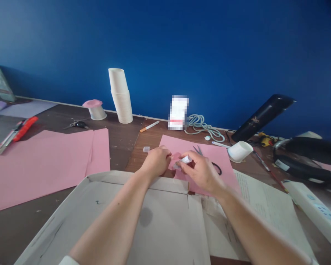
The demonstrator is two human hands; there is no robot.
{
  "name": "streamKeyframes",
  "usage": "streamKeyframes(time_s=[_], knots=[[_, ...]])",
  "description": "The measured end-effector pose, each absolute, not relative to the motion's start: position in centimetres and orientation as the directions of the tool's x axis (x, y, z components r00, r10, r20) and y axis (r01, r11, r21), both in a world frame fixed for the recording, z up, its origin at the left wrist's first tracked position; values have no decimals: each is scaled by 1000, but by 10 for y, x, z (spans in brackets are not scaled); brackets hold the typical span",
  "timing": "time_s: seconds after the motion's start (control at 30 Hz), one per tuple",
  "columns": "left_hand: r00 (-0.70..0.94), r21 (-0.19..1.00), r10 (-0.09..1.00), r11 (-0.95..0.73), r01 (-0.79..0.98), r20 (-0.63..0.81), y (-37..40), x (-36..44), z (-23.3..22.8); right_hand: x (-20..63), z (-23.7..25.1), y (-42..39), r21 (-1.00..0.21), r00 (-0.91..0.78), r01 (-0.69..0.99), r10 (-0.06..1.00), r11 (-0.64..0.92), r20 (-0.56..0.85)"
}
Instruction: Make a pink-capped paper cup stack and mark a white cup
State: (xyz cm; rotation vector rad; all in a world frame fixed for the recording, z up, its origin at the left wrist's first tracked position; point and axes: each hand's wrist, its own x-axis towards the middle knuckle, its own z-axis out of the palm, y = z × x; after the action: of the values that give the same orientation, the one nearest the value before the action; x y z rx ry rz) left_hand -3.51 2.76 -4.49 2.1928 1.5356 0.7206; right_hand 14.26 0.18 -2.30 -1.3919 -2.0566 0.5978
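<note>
While my right hand (202, 171) grips a stiff-looking tube (187, 159), my left hand (158, 160) apparently pinches likely flimsy paper (177, 156) by its edge.

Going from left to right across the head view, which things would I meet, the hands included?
Red-and-silver tool, keys, pink-topped cup, stack of white cups, left hand, right hand with a white tube, tilted white cup, power strip.

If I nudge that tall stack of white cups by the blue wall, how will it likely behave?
The stack of white cups would probably tip easily, being tall and narrow. Its lower ridges suggest nested cups, so the top may lift off separately. It's likely light, since the cups look like thin paper.
</note>
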Motion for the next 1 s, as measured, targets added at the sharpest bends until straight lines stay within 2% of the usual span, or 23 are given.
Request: streamKeyframes(time_s=[0.2,0.33,0.47,0.6,0.8,1.0], knots=[[278,580,939,-342,739,200,28,-35,-44,136,-26,3,-567,-353,674,881,473,315],[283,587,939,-343,733,196,29,-36,-46,130,-23,4,-505,-399,718,878,479,266],[254,604,950,-312,734,183,31,-37,-49,126,-23,5,-448,-357,785,904,428,237],[231,627,962,-271,731,147,34,-38,-50,123,-29,8,-513,-296,775,929,369,221],[255,647,959,-271,713,120,36,-38,-49,121,-39,12,-571,-367,691,895,444,252],[255,647,960,-269,713,118,33,-39,-47,123,-39,10,-608,-339,669,904,427,261]])
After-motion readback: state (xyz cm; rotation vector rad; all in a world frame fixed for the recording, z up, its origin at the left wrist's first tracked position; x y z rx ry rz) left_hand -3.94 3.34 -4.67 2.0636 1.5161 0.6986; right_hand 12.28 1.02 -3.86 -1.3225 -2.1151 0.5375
